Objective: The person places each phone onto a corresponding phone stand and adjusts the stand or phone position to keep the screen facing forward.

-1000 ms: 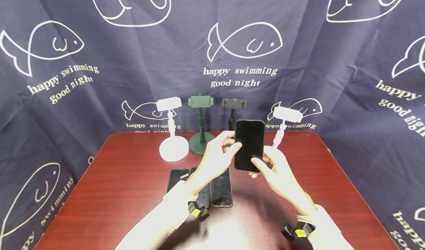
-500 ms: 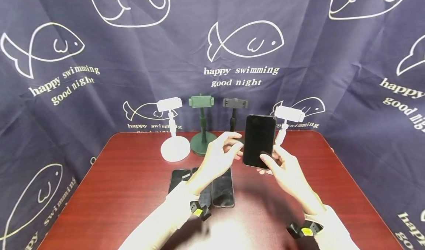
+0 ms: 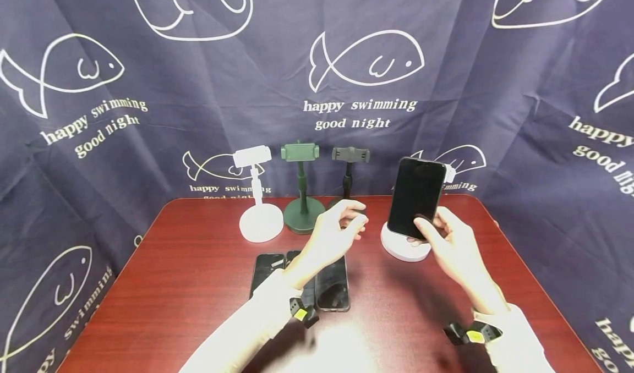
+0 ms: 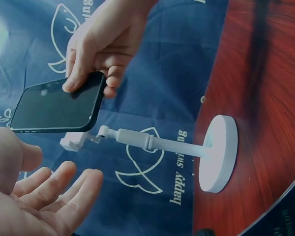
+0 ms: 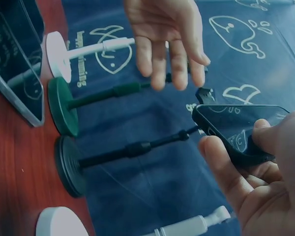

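Observation:
A black smartphone (image 3: 417,197) is held upright by my right hand (image 3: 453,246), thumb on its screen near the lower edge and fingers behind. In the head view it covers most of the right white phone stand (image 3: 403,246), whose round base shows below it. The left wrist view shows the phone (image 4: 59,105) in front of that stand's clamp (image 4: 74,141), with a gap near the base. My left hand (image 3: 332,238) hovers over the table, fingers relaxed and bent, holding nothing. The right wrist view shows this left hand (image 5: 169,34) apart from the phone.
Along the back stand another white phone stand (image 3: 261,221), a green one (image 3: 302,216) and a black one (image 3: 349,155). Under my left forearm several phones lie side by side, the rightmost phone (image 3: 333,290) fully on the red table (image 3: 198,285). A printed curtain (image 3: 277,76) hangs behind.
My right hand has carried the phone rightward and slightly up, in front of the right white stand. My left hand has let go of the phone and stays near the middle.

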### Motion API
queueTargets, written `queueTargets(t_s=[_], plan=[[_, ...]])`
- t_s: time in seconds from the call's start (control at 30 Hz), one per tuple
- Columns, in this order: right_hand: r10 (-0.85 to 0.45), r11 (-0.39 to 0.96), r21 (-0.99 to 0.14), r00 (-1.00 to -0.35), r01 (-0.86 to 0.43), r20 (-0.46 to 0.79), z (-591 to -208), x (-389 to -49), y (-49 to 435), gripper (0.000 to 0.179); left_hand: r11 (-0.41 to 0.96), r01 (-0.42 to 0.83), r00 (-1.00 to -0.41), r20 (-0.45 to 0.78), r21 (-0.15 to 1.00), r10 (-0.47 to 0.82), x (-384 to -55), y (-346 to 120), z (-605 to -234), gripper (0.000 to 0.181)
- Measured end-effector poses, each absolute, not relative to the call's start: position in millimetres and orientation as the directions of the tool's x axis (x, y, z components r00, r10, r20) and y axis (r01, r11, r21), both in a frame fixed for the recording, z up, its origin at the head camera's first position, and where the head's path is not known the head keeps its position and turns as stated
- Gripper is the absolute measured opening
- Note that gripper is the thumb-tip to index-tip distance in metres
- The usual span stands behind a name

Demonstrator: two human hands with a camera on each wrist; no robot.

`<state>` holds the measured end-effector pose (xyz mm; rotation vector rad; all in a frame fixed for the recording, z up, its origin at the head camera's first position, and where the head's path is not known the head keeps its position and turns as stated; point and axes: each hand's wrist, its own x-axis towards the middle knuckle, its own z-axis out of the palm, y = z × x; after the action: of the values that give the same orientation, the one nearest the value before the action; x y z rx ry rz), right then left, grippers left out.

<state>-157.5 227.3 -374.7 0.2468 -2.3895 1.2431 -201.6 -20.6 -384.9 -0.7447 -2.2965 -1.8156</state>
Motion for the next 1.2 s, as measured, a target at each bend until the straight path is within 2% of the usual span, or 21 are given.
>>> queueTargets(t_s=[0.33,0.67,0.87,1.2], plan=[[0.100,0.601,-0.735,-0.883,-0.314,0.459,-373,-160,244,0.021,0.219,0.450,-0.868,0.366,0.866,0.334,-202,-14,-396,0.024],[0.155,0.631,-0.715,-0.854,-0.302,0.497,-365,-165,253,0.022,0.268,0.468,-0.860,0.364,0.842,0.358,-209,0,-391,0.023],[0.208,0.657,-0.702,-0.829,-0.275,0.520,-364,-170,254,0.021,0.280,0.533,-0.825,0.416,0.799,0.383,-219,12,-382,0.023],[0.215,0.614,-0.736,-0.837,-0.285,0.503,-366,-176,255,0.022,0.302,0.580,-0.802,0.466,0.756,0.374,-241,27,-364,0.026]])
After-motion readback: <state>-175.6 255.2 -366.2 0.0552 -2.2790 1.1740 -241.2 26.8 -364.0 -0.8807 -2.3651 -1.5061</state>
